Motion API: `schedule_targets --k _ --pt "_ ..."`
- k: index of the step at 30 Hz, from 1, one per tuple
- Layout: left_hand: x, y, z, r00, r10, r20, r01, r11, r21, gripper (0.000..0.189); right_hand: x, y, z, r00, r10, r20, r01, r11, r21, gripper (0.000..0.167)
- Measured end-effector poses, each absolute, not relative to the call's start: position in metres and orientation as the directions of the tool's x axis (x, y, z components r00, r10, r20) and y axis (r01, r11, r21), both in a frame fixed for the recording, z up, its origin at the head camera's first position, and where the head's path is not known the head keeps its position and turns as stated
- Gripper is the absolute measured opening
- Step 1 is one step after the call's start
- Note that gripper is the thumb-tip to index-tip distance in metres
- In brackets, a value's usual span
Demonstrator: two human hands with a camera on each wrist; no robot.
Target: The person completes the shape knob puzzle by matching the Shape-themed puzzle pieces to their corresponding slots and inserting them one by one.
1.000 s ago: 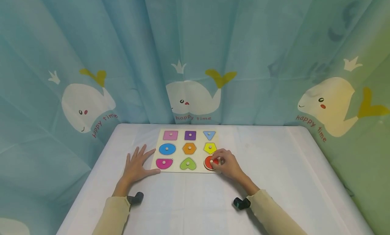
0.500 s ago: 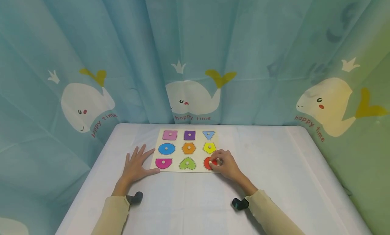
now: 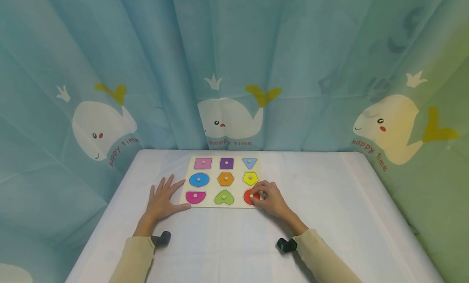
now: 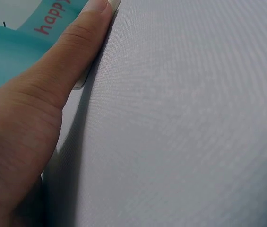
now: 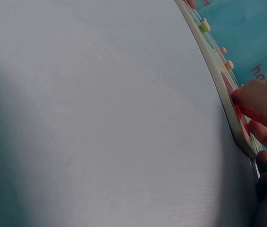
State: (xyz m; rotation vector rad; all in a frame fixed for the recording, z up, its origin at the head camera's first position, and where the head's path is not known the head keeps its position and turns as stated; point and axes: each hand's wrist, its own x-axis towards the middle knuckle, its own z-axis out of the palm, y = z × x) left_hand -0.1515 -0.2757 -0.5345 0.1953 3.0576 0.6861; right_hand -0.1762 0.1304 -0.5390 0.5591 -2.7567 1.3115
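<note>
A pale shape puzzle board [image 3: 210, 189] lies flat on the table, its colourful pieces each topped by a small knob. My right hand [image 3: 272, 199] pinches the knob of the red circle piece [image 3: 247, 196] at the board's near right corner. That piece sits level in its slot, partly covered by my fingers. In the right wrist view, thumb and fingertips [image 5: 245, 97] are down at the red piece by the board's edge. My left hand [image 3: 161, 199] spreads its fingers at the board's left side, the thumb [image 4: 76, 38] against the near left corner.
Near the red circle are a yellow pentagon [image 3: 250, 181] and a green heart [image 3: 224, 200]. Farther off are an orange hexagon [image 3: 225, 183], a blue oval [image 3: 199, 184] and other shapes. A white-covered table [image 3: 322, 185] runs back to a blue curtain [image 3: 311, 71] with whale prints.
The red circle was raised and offset over its slot one second ago; it has dropped level into the board. My right hand stays on its knob, and my left hand holds its place.
</note>
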Motion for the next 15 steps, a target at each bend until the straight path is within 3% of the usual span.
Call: schedule_targets --k 15 --pt "-0.1517 -0.2751 -0.5333 -0.992 0.122 0.030 0.123 0.897 0.425 0.100 -0.1771 0.1316 -0.5400 -0.921 -0.318 0.227 -0.374 0.555 -0.743 0.012"
